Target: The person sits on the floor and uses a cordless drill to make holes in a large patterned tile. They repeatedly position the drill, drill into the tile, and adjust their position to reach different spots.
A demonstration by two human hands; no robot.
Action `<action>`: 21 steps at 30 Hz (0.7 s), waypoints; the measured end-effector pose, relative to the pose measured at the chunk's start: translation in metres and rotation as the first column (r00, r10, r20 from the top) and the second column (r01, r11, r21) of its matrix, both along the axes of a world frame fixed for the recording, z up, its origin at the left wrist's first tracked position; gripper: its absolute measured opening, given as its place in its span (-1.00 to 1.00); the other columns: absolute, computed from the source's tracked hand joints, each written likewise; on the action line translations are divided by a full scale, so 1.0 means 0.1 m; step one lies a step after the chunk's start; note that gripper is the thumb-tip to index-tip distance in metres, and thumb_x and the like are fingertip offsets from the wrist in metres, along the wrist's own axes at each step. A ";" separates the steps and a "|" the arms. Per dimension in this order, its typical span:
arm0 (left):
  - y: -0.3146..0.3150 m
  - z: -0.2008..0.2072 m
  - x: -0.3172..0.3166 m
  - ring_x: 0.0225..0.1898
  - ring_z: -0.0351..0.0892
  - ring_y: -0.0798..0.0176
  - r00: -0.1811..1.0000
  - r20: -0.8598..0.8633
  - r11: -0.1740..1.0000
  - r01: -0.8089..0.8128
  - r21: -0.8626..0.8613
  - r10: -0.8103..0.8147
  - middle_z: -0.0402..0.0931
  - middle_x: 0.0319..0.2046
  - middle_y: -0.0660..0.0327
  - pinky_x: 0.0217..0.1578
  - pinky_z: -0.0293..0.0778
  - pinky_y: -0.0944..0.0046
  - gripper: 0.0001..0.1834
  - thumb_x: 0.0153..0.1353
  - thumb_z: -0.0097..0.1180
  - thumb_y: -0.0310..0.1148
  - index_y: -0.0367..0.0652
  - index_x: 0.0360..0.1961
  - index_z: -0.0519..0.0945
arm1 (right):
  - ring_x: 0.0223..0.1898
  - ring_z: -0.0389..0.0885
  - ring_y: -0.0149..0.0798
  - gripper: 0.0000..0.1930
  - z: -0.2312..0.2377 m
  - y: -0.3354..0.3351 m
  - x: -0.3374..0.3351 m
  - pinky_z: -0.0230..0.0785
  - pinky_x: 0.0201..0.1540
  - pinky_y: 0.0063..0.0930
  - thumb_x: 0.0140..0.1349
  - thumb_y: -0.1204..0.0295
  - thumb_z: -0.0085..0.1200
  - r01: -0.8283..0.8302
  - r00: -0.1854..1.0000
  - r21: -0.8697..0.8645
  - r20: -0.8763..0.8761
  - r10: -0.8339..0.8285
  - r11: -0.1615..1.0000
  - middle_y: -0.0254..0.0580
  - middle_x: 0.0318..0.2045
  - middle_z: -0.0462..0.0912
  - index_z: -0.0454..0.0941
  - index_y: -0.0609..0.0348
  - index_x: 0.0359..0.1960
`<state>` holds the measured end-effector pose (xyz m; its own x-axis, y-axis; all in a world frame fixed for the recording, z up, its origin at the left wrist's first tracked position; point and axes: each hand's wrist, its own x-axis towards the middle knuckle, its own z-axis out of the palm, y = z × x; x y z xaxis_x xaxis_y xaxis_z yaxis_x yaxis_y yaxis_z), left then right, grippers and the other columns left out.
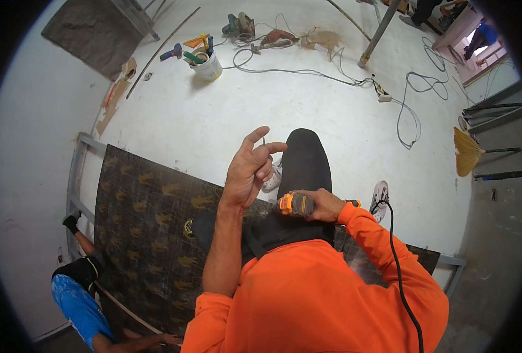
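2 hands, head view: both in front of the orange shirt.
Left grip: raised, closed on a thin grey piece held between 2 fingers.
Right grip: clamped on an orange-and-grey power tool, over the dark trousers.
Dark panel: below, at left.
White floor: bears a tool-filled bucket.
Co-worker: lower left, beside the panel.
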<state>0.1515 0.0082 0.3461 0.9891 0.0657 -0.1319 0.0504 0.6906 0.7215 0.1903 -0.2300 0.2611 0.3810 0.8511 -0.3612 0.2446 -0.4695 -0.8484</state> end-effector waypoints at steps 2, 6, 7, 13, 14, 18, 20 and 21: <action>-0.01 -0.01 0.01 -0.58 0.24 0.59 1.000 -0.010 1.000 0.000 0.017 0.000 0.56 -0.07 -0.10 -0.55 0.31 0.59 -0.58 0.38 0.06 -0.37 -0.26 0.18 0.28 | -0.07 0.65 0.09 -0.27 0.00 -0.01 0.00 0.51 0.04 -0.23 -0.01 0.30 0.30 0.003 1.000 -0.003 0.013 -0.003 1.000 0.04 -0.09 0.68 0.36 0.01 0.28; -0.02 -0.03 0.02 -0.62 0.22 0.60 0.999 -0.039 0.999 -0.022 0.040 0.024 0.59 -0.13 -0.06 -0.60 0.28 0.59 -0.68 0.37 0.07 -0.39 -0.22 0.09 0.35 | -0.06 0.65 0.10 -0.24 -0.03 -0.02 -0.01 0.50 0.05 -0.22 -0.04 0.33 0.30 0.019 1.000 -0.035 -0.008 -0.019 0.999 0.06 -0.09 0.67 0.34 0.01 0.30; -0.02 -0.04 0.02 -0.63 0.22 0.60 0.999 -0.029 0.998 -0.014 0.054 0.015 0.60 -0.15 -0.05 -0.60 0.28 0.59 -0.69 0.38 0.07 -0.39 -0.20 0.07 0.36 | -0.06 0.65 0.11 -0.23 -0.04 -0.02 -0.01 0.50 0.05 -0.21 -0.05 0.33 0.30 0.018 1.000 -0.014 0.017 -0.018 1.000 0.07 -0.09 0.67 0.34 0.00 0.30; -0.05 -0.07 -0.01 -0.60 0.23 0.60 1.000 0.005 0.998 -0.008 0.066 0.007 0.61 -0.18 -0.03 -0.59 0.27 0.61 -0.57 0.38 0.04 -0.41 -0.18 0.23 0.28 | -0.09 0.65 0.14 -0.23 -0.08 -0.02 0.00 0.50 0.05 -0.19 -0.09 0.35 0.31 0.042 0.999 -0.031 0.004 -0.042 0.999 0.10 -0.10 0.67 0.36 0.01 0.28; -0.06 -0.07 -0.02 -0.60 0.23 0.60 1.000 0.009 0.998 -0.004 0.058 0.004 0.61 -0.19 -0.03 -0.59 0.26 0.61 -0.54 0.38 0.03 -0.41 -0.18 0.25 0.26 | -0.09 0.65 0.14 -0.23 -0.07 -0.02 0.00 0.50 0.05 -0.19 -0.10 0.36 0.30 0.042 0.999 -0.032 0.012 -0.042 0.999 0.10 -0.11 0.67 0.36 0.02 0.28; -0.08 -0.10 -0.03 -0.61 0.24 0.61 1.000 0.004 0.998 0.007 0.067 -0.007 0.61 -0.19 -0.02 -0.61 0.24 0.63 -0.47 0.38 0.04 -0.40 -0.18 0.31 0.18 | -0.09 0.64 0.15 -0.25 -0.06 -0.02 0.01 0.50 0.05 -0.18 -0.11 0.39 0.28 0.045 0.999 -0.035 0.010 -0.045 0.998 0.10 -0.13 0.67 0.39 0.03 0.25; -0.09 -0.11 -0.03 -0.61 0.24 0.61 1.000 0.002 0.996 0.003 0.085 -0.003 0.61 -0.20 -0.01 -0.62 0.24 0.64 -0.45 0.37 0.05 -0.40 -0.19 0.32 0.16 | -0.09 0.64 0.15 -0.25 -0.06 -0.02 0.01 0.50 0.04 -0.18 -0.12 0.39 0.28 0.049 0.999 -0.028 -0.007 -0.049 0.998 0.10 -0.13 0.68 0.38 0.02 0.25; -0.09 -0.11 -0.03 -0.61 0.24 0.61 1.000 0.007 0.996 -0.003 0.092 0.002 0.62 -0.19 -0.02 -0.63 0.24 0.64 -0.45 0.37 0.05 -0.40 -0.19 0.31 0.17 | -0.09 0.64 0.15 -0.24 -0.06 -0.02 0.01 0.50 0.04 -0.18 -0.12 0.39 0.28 0.058 0.998 -0.028 -0.012 -0.058 0.998 0.10 -0.13 0.68 0.38 0.02 0.25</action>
